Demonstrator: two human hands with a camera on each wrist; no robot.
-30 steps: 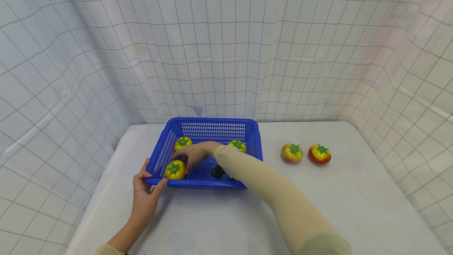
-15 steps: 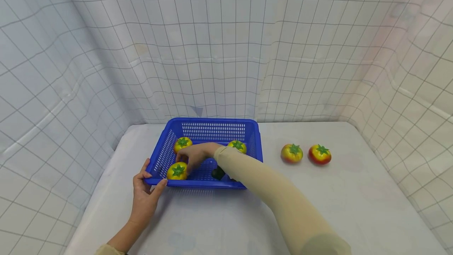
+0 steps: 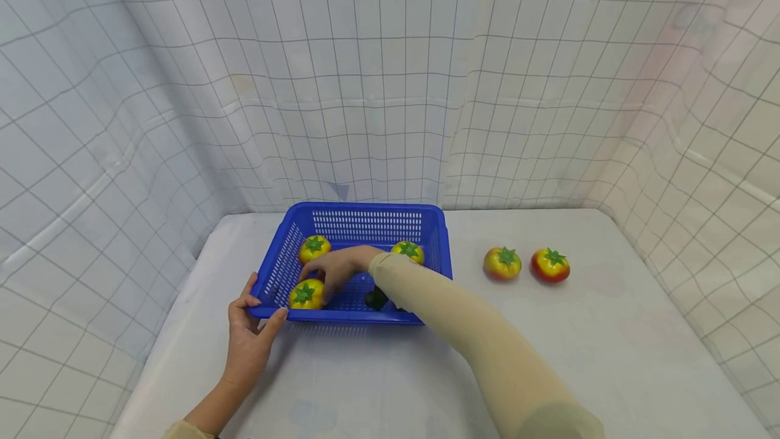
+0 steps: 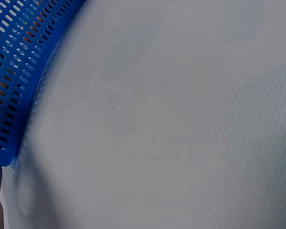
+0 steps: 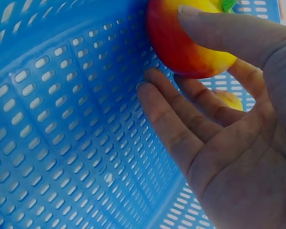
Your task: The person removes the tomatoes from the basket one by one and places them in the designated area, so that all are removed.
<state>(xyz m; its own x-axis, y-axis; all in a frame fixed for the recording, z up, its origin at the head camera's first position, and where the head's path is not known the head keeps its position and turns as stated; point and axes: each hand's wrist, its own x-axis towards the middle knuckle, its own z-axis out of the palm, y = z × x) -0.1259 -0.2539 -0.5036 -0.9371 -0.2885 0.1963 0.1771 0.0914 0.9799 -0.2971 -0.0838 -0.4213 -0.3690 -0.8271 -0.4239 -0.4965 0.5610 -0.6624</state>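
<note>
A blue plastic basket (image 3: 365,316) with slotted walls stands on the white-covered table. My left hand (image 3: 248,337) grips its near left corner, thumb on the near rim and fingers round the left side. Inside, at the front left, my right hand (image 3: 338,267) holds a shiny yellow-and-red tomato (image 3: 307,295) with a green leafy top. In the right wrist view its thumb lies on the tomato (image 5: 181,43) and the fingers reach beneath. Another tomato (image 3: 314,249) sits at the back left, and one (image 3: 407,251) at the back right, partly behind the sleeve.
A dark, nearly black object (image 3: 376,298) lies in the basket, partly hidden by the right sleeve (image 3: 463,317). On the table to the right are two more tomatoes, one yellowish (image 3: 502,263) and one redder (image 3: 550,265). White gridded curtains (image 3: 390,87) enclose the back and sides.
The tomato in my right hand has shifted slightly to the right inside the basket, and its leafy top has turned a little. My left hand stays on the basket corner.
</note>
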